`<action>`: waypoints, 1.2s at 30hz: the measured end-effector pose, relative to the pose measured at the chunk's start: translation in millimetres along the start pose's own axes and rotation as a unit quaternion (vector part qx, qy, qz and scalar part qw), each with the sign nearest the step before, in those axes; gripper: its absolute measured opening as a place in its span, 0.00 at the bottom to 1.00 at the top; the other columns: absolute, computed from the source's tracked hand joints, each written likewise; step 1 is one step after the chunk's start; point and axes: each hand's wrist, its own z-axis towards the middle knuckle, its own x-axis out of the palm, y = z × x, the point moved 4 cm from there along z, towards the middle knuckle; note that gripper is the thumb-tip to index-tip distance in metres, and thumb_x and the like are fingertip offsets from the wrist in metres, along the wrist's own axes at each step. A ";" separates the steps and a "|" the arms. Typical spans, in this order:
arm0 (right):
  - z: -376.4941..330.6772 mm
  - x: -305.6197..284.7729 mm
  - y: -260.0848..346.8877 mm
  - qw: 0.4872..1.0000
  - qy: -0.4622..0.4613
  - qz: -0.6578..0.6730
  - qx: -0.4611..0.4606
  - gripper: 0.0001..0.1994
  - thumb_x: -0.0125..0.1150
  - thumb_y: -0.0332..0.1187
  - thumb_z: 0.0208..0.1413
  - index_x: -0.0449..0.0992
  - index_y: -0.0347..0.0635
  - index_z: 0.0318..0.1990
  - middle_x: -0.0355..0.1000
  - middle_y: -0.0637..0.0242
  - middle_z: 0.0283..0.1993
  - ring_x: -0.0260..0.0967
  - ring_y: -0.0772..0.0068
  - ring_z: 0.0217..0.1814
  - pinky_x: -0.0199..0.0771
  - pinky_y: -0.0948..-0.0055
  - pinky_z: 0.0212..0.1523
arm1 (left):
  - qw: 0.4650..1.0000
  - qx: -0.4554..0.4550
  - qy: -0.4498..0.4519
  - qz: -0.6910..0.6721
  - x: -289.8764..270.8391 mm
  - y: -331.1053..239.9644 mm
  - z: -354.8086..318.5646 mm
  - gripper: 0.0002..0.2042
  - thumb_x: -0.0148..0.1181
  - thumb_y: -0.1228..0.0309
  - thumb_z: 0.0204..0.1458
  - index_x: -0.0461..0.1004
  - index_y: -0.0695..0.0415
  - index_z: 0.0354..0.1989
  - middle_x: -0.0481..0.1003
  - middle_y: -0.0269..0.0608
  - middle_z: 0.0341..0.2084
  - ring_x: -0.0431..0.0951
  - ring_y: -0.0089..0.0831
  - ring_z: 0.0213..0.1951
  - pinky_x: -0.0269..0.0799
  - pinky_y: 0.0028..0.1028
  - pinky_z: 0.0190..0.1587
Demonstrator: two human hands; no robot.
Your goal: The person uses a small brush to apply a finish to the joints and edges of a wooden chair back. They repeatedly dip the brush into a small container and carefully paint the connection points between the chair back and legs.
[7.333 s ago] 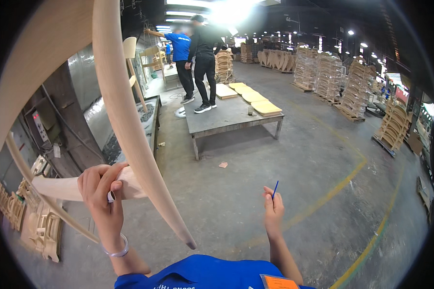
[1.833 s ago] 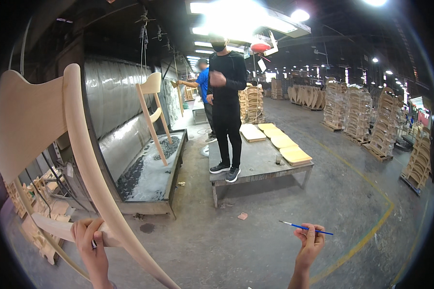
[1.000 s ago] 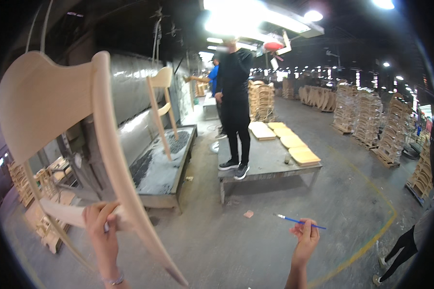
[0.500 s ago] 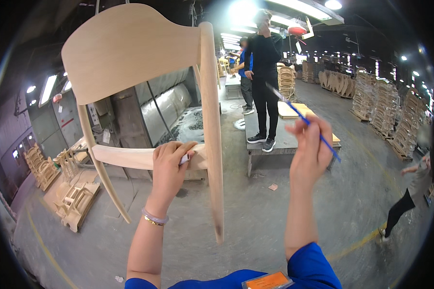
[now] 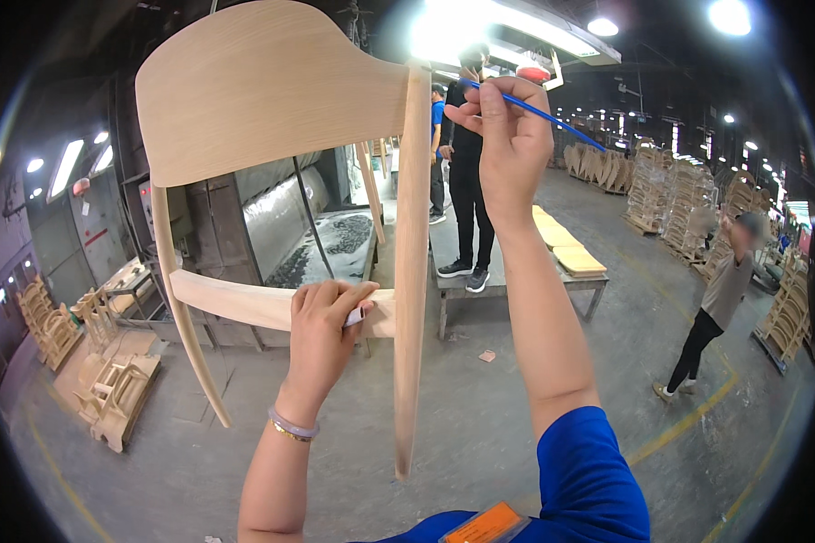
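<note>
A pale bare-wood chair frame [image 5: 263, 100] hangs in front of me, with a broad curved backrest, tapered legs and a crossrail [image 5: 235, 299]. My left hand [image 5: 321, 326] has its fingers wrapped over the crossrail near the right leg [image 5: 412, 271]. A small whitish object [image 5: 355, 317] sticks out between that hand and the rail; its kind cannot be made out. My right hand [image 5: 516, 136] is raised beside the top of the right leg, pinching a slim blue-handled brush [image 5: 561, 125]. The brush's tip points left toward the joint of leg and backrest, partly hidden by fingers and glare.
A person in black [image 5: 469, 181] stands on a low grey table [image 5: 516, 288], beside yellowish boards [image 5: 575, 261]. Another person [image 5: 720, 299] is on the floor at right. Stacked chair parts [image 5: 656, 190] line the right side; a pallet of wooden pieces [image 5: 118, 394] lies at left.
My right hand has risen and moved left with the brush, up to the chair's upper right joint. The left hand keeps its hold. The view has shifted, and the person at right appears nearer the middle.
</note>
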 end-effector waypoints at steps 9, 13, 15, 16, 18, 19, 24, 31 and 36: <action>17.6 9.4 -8.7 0.998 0.024 -0.018 -0.064 0.07 0.52 0.29 0.75 0.65 0.34 0.50 0.76 0.61 0.32 0.79 0.76 0.32 0.88 0.74 0.33 | 1.000 -0.006 0.001 -0.005 -4.4 -10.1 3.5 0.12 0.67 0.74 0.58 0.84 0.54 0.50 0.78 0.39 0.38 0.76 0.40 0.45 0.66 0.39 0.58; 19.2 11.5 -10.4 0.993 0.037 -0.060 -0.090 0.08 0.52 0.30 0.75 0.64 0.33 0.49 0.76 0.60 0.32 0.79 0.76 0.32 0.88 0.74 0.32 | 1.000 -0.006 -0.003 -0.006 -2.4 -9.6 3.9 0.13 0.67 0.75 0.57 0.84 0.54 0.51 0.78 0.40 0.38 0.77 0.40 0.45 0.66 0.40 0.59; 18.5 11.0 -11.9 0.991 0.040 -0.076 -0.100 0.08 0.52 0.30 0.75 0.64 0.33 0.49 0.76 0.60 0.32 0.79 0.76 0.32 0.88 0.74 0.32 | 1.000 -0.003 -0.006 -0.009 -0.9 -8.6 3.8 0.14 0.68 0.76 0.56 0.84 0.54 0.51 0.78 0.40 0.38 0.77 0.40 0.46 0.66 0.40 0.59; 18.0 10.8 -12.7 0.990 0.041 -0.084 -0.106 0.08 0.53 0.30 0.75 0.64 0.33 0.49 0.76 0.60 0.31 0.79 0.75 0.32 0.88 0.74 0.32 | 1.000 -0.004 -0.007 -0.008 -0.1 -7.8 3.7 0.14 0.68 0.77 0.55 0.84 0.54 0.51 0.78 0.40 0.38 0.77 0.40 0.46 0.66 0.40 0.59; 16.9 9.6 -15.5 0.988 0.042 -0.092 -0.118 0.08 0.53 0.29 0.74 0.64 0.33 0.49 0.76 0.60 0.31 0.80 0.75 0.31 0.87 0.74 0.32 | 1.000 -0.005 -0.006 -0.012 3.3 -6.3 4.0 0.15 0.68 0.78 0.54 0.84 0.54 0.51 0.78 0.40 0.39 0.77 0.40 0.46 0.66 0.40 0.59; 16.3 9.1 -17.4 0.987 0.042 -0.096 -0.123 0.08 0.53 0.29 0.74 0.65 0.33 0.49 0.76 0.60 0.31 0.80 0.74 0.31 0.87 0.74 0.32 | 1.000 -0.004 -0.007 -0.013 5.4 -5.1 4.4 0.16 0.68 0.78 0.54 0.84 0.54 0.51 0.78 0.40 0.39 0.77 0.41 0.46 0.66 0.40 0.59; 14.4 6.1 -26.8 0.984 0.043 -0.109 -0.136 0.07 0.55 0.27 0.73 0.65 0.32 0.48 0.76 0.60 0.30 0.81 0.73 0.30 0.87 0.75 0.31 | 1.000 -0.004 -0.011 -0.019 17.0 0.6 7.4 0.17 0.68 0.79 0.53 0.84 0.54 0.52 0.78 0.40 0.39 0.77 0.40 0.46 0.66 0.40 0.60; 14.8 3.5 -36.3 0.979 0.038 -0.134 -0.151 0.06 0.56 0.26 0.72 0.67 0.32 0.46 0.76 0.61 0.31 0.81 0.74 0.30 0.87 0.75 0.31 | 1.000 0.007 -0.014 -0.012 26.5 3.5 11.9 0.17 0.69 0.76 0.54 0.83 0.53 0.52 0.77 0.39 0.39 0.76 0.41 0.45 0.65 0.40 0.58; 16.1 1.4 -43.7 0.974 0.045 -0.143 -0.173 0.06 0.57 0.27 0.72 0.68 0.33 0.45 0.76 0.63 0.31 0.80 0.75 0.29 0.86 0.76 0.30 | 1.000 0.003 -0.012 -0.009 31.5 4.3 14.7 0.17 0.69 0.76 0.53 0.83 0.53 0.53 0.77 0.39 0.39 0.76 0.41 0.45 0.65 0.41 0.58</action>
